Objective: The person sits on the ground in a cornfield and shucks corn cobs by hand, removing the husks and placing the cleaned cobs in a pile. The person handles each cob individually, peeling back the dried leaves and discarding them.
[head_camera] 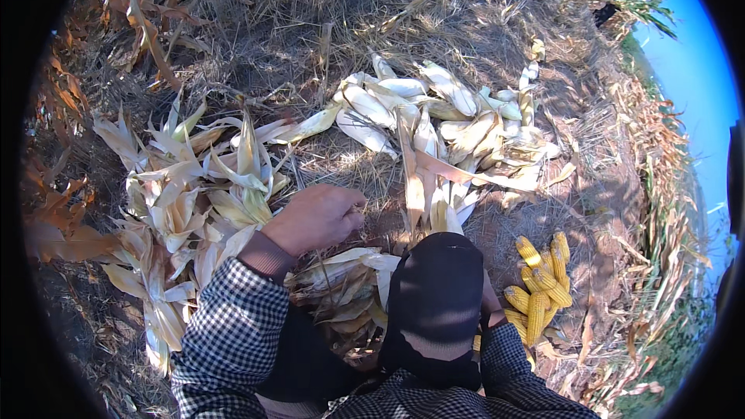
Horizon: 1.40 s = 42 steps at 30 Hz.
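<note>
My left hand [319, 218] hangs over the ground in front of my legs, fingers curled in, with nothing visible in its grasp. Left of it spreads a heap of peeled-off corn husks [174, 203]. Below it, between my legs, lie more dry husks [343, 291]. Only the wrist and a little of my right hand [490, 302] show beside my dark-clad knee [436, 291]; its fingers are hidden. Nearest to that hand, on the right, is a pile of bare yellow corn cobs [538, 291].
Ahead lies a pile of corn ears in pale husks [372, 105], with a long dry leaf [454, 170] across its near side. Dry straw [279, 29] covers the ground. Brown corn leaves [139, 17] stand at the upper left, and dry stalks [663, 198] line the right.
</note>
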Each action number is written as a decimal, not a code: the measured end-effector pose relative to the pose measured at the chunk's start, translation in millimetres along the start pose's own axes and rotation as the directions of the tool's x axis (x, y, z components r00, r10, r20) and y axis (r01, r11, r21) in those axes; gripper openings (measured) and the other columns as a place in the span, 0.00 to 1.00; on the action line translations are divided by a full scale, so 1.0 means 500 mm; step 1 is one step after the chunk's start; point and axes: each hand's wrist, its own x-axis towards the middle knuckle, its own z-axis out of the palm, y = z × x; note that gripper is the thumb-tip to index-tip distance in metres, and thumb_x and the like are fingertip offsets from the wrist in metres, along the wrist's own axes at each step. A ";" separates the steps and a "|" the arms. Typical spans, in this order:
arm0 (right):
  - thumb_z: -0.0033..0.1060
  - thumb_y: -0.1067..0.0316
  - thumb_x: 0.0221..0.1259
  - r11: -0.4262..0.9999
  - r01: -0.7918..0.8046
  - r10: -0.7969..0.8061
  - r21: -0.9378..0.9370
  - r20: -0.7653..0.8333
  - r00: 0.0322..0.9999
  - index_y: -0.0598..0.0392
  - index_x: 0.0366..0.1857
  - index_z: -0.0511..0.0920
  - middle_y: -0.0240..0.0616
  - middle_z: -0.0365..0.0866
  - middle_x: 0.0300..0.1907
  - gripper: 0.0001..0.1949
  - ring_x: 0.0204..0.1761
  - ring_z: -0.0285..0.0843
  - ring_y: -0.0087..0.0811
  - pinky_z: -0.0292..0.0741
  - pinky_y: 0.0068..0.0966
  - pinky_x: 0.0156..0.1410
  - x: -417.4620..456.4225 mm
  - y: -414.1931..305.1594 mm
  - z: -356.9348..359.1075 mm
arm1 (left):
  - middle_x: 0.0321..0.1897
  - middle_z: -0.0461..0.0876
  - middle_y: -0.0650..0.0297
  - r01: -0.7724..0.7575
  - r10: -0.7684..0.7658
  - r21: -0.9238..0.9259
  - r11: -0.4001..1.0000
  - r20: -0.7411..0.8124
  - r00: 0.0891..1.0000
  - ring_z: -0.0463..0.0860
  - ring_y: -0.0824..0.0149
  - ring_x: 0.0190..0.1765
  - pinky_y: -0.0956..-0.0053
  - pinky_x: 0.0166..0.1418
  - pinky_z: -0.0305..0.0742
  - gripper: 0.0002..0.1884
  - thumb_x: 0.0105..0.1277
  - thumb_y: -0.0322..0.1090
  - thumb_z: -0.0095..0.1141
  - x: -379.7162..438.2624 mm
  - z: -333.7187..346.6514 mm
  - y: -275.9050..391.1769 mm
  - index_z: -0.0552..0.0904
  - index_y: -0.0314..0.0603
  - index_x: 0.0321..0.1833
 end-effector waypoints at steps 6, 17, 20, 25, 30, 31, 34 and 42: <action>0.69 0.69 0.52 0.986 0.129 -0.136 -0.105 -0.059 0.989 0.63 0.54 0.78 0.39 0.85 0.43 0.23 0.40 0.81 0.24 0.79 0.22 0.46 0.013 -0.158 -0.075 | 0.41 0.86 0.53 0.008 -0.009 -0.001 1.000 -0.134 0.991 0.86 0.54 0.41 0.61 0.49 0.79 0.19 0.66 0.41 0.57 -0.020 -0.022 0.001 0.80 0.38 0.55; 0.74 0.61 0.37 0.685 0.495 -0.381 -0.534 0.316 0.869 0.59 0.57 0.77 0.49 0.85 0.44 0.34 0.44 0.86 0.37 0.79 0.30 0.52 0.018 -0.514 -0.057 | 0.68 0.65 0.44 -0.115 0.199 0.221 0.968 -0.405 0.892 0.69 0.46 0.67 0.58 0.68 0.69 0.44 0.52 0.44 0.72 -0.030 -0.021 0.073 0.66 0.41 0.72; 0.76 0.60 0.41 0.459 0.713 -0.441 -0.530 0.561 0.700 0.58 0.57 0.78 0.45 0.86 0.45 0.33 0.46 0.86 0.35 0.79 0.30 0.52 0.011 -0.597 -0.044 | 0.58 0.77 0.49 -0.261 0.279 0.111 0.959 -0.222 0.934 0.78 0.51 0.59 0.60 0.66 0.71 0.43 0.47 0.49 0.73 -0.023 -0.026 0.097 0.72 0.42 0.67; 0.65 0.61 0.64 0.729 0.682 -0.681 0.058 0.174 0.712 0.63 0.59 0.75 0.47 0.79 0.57 0.23 0.53 0.83 0.37 0.82 0.29 0.53 0.032 -0.675 -0.036 | 0.50 0.82 0.53 -0.092 0.043 -0.153 0.984 -0.296 0.954 0.82 0.54 0.54 0.62 0.59 0.76 0.39 0.44 0.52 0.72 -0.038 -0.048 0.098 0.76 0.38 0.59; 0.62 0.58 0.68 0.724 0.641 -0.651 0.256 -0.056 0.757 0.66 0.65 0.69 0.46 0.78 0.58 0.28 0.54 0.81 0.32 0.81 0.25 0.53 0.058 -0.641 0.050 | 0.45 0.82 0.52 -0.002 -0.113 -0.261 0.965 -0.425 0.898 0.82 0.51 0.50 0.61 0.56 0.76 0.37 0.44 0.51 0.72 -0.044 -0.066 0.095 0.78 0.37 0.56; 0.62 0.58 0.69 0.745 0.605 -0.611 0.280 -0.077 0.788 0.67 0.65 0.69 0.44 0.79 0.57 0.28 0.53 0.81 0.29 0.80 0.24 0.53 0.067 -0.634 0.073 | 0.45 0.82 0.52 0.007 -0.126 -0.262 0.965 -0.440 0.889 0.82 0.51 0.50 0.61 0.55 0.75 0.36 0.43 0.51 0.71 -0.044 -0.065 0.096 0.78 0.37 0.55; 0.60 0.60 0.71 0.638 0.673 -0.646 0.375 -0.216 0.733 0.67 0.64 0.69 0.39 0.80 0.54 0.25 0.49 0.79 0.23 0.78 0.22 0.53 0.092 -0.630 0.113 | 0.44 0.82 0.53 -0.008 -0.102 -0.211 0.977 -0.502 0.859 0.81 0.50 0.51 0.61 0.55 0.75 0.34 0.44 0.50 0.72 -0.047 -0.057 0.095 0.79 0.38 0.54; 0.59 0.58 0.71 0.659 0.590 -0.511 0.466 -0.299 0.806 0.65 0.46 0.81 0.30 0.82 0.35 0.16 0.35 0.79 0.17 0.81 0.18 0.41 0.112 -0.644 0.108 | 0.42 0.77 0.52 0.059 0.073 0.176 0.983 -0.658 0.750 0.78 0.50 0.48 0.58 0.49 0.75 0.35 0.43 0.43 0.74 -0.039 -0.044 0.098 0.74 0.37 0.55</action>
